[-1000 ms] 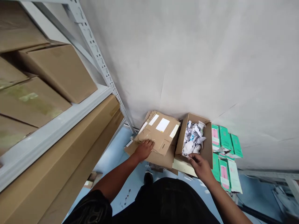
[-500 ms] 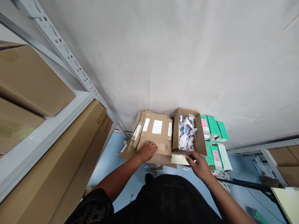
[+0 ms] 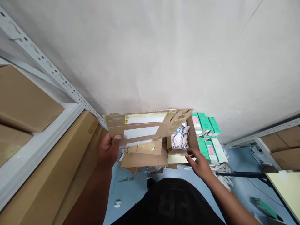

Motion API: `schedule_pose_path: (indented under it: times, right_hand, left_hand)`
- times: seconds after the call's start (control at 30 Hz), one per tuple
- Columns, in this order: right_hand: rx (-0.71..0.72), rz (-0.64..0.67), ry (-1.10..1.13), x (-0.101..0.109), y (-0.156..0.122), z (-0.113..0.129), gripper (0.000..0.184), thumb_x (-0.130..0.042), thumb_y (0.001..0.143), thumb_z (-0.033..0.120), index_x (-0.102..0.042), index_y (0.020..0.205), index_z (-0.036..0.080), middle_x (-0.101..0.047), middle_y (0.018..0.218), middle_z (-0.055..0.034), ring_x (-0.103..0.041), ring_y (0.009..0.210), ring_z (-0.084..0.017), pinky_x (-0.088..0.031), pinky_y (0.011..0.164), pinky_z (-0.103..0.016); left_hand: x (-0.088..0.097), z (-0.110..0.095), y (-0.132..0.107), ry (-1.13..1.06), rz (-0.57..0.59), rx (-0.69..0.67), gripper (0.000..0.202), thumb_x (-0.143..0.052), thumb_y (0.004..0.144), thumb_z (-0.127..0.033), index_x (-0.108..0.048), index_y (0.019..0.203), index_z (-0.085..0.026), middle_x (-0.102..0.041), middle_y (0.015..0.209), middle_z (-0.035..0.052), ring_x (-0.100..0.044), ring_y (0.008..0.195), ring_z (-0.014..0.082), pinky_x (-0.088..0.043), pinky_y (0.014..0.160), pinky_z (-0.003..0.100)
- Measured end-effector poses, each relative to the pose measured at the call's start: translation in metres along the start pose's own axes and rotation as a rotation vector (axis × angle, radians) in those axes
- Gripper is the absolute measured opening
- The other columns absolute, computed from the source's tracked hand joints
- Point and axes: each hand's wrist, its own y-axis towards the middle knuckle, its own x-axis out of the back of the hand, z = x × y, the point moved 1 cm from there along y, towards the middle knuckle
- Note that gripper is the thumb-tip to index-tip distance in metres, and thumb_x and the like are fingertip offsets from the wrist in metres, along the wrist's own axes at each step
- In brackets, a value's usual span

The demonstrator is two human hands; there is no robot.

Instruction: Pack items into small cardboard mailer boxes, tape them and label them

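Observation:
My left hand grips the left edge of a flattened cardboard box, thumb on its near face. The piece is lifted and tilted, with white labels and clear tape on it. Beneath it lies more flattened cardboard. To the right stands an open cardboard box with crumpled white paper inside; the raised cardboard hides its upper left part. My right hand is at this box's near edge, fingers bent and thumb apart, nothing visible in it. Whether it touches the edge I cannot tell.
Green boxes with pink panels stand right of the open box. On the left, a white metal rack holds large cartons. The grey wall rises behind. A pale table top is at the lower right.
My left hand has taken hold of a flattened box from the pile and raised it, moving left and tilting it up. My right hand has stayed by the open box.

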Motion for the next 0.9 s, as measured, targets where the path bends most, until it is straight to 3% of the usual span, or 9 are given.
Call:
schedule_pose_path:
  times: [0.13,0.3,0.4,0.5,0.7,0.8,0.9]
  right_hand:
    - [-0.021,-0.179,0.315,0.036,-0.008,-0.009,0.059,-0.065,0.091,0.050,-0.050,0.143,0.025,-0.063,0.136,-0.0122,-0.064,0.118,-0.029,-0.054,0.099,-0.046]
    - [-0.063,-0.471,0.597,0.110,-0.050,-0.039,0.060,-0.069,0.089,0.047,-0.051,0.141,0.025,-0.063,0.139,-0.0112,-0.060,0.126,-0.029,-0.050,0.104,-0.041]
    - [-0.174,-0.588,0.664,0.158,-0.090,-0.082,0.052,-0.070,0.087,0.047,-0.056,0.132,0.025,-0.069,0.131,-0.0087,-0.063,0.119,-0.029,-0.052,0.100,-0.040]
    - [-0.253,-0.604,0.705,0.206,-0.136,-0.136,0.048,-0.067,0.086,0.046,-0.058,0.128,0.025,-0.071,0.125,-0.0073,-0.065,0.115,-0.029,-0.053,0.098,-0.041]
    - [-0.372,-0.557,0.584,0.301,-0.232,-0.243,0.058,-0.056,0.082,0.035,-0.055,0.139,0.026,-0.060,0.146,-0.0037,-0.048,0.140,-0.031,-0.042,0.113,-0.045]
    - [-0.528,-0.640,0.501,0.339,-0.275,-0.284,0.061,-0.051,0.080,0.030,-0.054,0.141,0.028,-0.058,0.148,-0.0020,-0.048,0.140,-0.030,-0.042,0.114,-0.046]
    - [-0.641,-0.694,0.496,0.366,-0.306,-0.310,0.060,-0.050,0.079,0.028,-0.057,0.139,0.031,-0.059,0.148,-0.0009,-0.051,0.137,-0.030,-0.043,0.112,-0.045]
  left_hand:
    - [-0.059,-0.017,-0.031,-0.213,0.126,0.152,0.044,-0.068,0.090,-0.056,-0.068,0.115,-0.020,-0.075,0.105,0.0079,-0.070,0.095,0.0240,-0.058,0.082,0.034]
    - [-0.168,-0.049,-0.090,-0.295,0.310,0.132,0.050,-0.067,0.089,-0.058,-0.060,0.123,-0.022,-0.073,0.114,0.0078,-0.070,0.103,0.0231,-0.057,0.092,0.037]
    - [-0.236,-0.069,-0.132,-0.304,0.486,0.112,0.048,-0.066,0.091,-0.055,-0.058,0.126,-0.022,-0.071,0.121,0.0093,-0.068,0.109,0.0241,-0.055,0.097,0.038]
    - [-0.307,-0.083,-0.174,-0.239,0.639,0.102,0.048,-0.066,0.092,-0.051,-0.055,0.129,-0.023,-0.068,0.128,0.0100,-0.066,0.115,0.0252,-0.053,0.100,0.039]
    - [-0.452,-0.109,-0.264,-0.172,0.930,0.085,0.056,-0.070,0.087,-0.049,-0.052,0.131,-0.020,-0.068,0.128,0.0120,-0.067,0.116,0.0274,-0.054,0.100,0.041]
    - [-0.514,-0.124,-0.304,-0.140,1.080,0.069,0.059,-0.072,0.085,-0.047,-0.052,0.133,-0.020,-0.068,0.128,0.0121,-0.066,0.117,0.0287,-0.054,0.100,0.042]
    - [-0.570,-0.130,-0.338,-0.121,1.220,0.043,0.061,-0.072,0.084,-0.047,-0.052,0.136,-0.022,-0.068,0.130,0.0115,-0.065,0.120,0.0297,-0.052,0.103,0.045]
